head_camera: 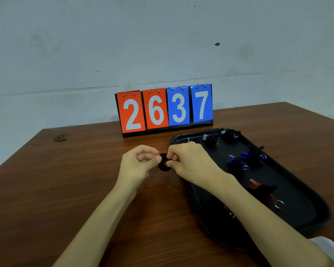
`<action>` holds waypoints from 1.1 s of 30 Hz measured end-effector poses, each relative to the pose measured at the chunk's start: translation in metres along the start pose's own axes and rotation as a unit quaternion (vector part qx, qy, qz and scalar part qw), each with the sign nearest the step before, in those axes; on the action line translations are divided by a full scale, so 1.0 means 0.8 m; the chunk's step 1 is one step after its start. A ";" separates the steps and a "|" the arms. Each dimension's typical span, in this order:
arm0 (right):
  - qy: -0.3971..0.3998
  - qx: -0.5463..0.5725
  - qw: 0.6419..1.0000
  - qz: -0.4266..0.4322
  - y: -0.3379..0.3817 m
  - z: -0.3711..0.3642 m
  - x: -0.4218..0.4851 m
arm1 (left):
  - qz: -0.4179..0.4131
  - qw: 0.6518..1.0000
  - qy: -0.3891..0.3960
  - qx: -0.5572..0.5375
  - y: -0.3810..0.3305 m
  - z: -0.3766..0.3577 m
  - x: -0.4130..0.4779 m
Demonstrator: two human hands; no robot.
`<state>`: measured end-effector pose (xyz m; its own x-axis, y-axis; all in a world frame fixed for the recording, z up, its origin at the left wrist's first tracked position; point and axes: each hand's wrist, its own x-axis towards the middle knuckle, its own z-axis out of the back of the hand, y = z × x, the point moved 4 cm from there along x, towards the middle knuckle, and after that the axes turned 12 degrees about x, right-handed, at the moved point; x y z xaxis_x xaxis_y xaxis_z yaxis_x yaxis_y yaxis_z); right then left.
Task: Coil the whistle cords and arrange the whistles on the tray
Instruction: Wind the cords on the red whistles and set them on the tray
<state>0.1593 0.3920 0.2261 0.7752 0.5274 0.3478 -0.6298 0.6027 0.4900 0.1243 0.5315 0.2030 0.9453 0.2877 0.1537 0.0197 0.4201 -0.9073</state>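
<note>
Wooden desk point(85, 180) with flip scoreboard point(164, 108) at 12 o'clock. Left hand point(137, 164) and right hand point(189, 160) both pinch a coiled black cord point(163, 166) at centre. Black tray point(301, 193) of whistles point(232, 158) lies at 3 o'clock, partly hidden by the right forearm point(258, 214).

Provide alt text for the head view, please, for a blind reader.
A person's left hand and right hand pinch a cord-wrapped whistle over a wooden table. Beside them a black tray holds coiled whistles; a scoreboard behind reads 2637.
</note>
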 end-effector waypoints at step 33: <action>-0.015 0.042 0.999 -0.010 0.015 0.013 -0.004 | -0.065 0.992 0.006 0.109 -0.001 -0.006 0.011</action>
<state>0.1500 0.3916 0.2389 0.7890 0.4969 0.3614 -0.6095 0.5588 0.5624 0.1340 0.5292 0.2029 0.9433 0.2096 0.2574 0.0710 0.6301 -0.7733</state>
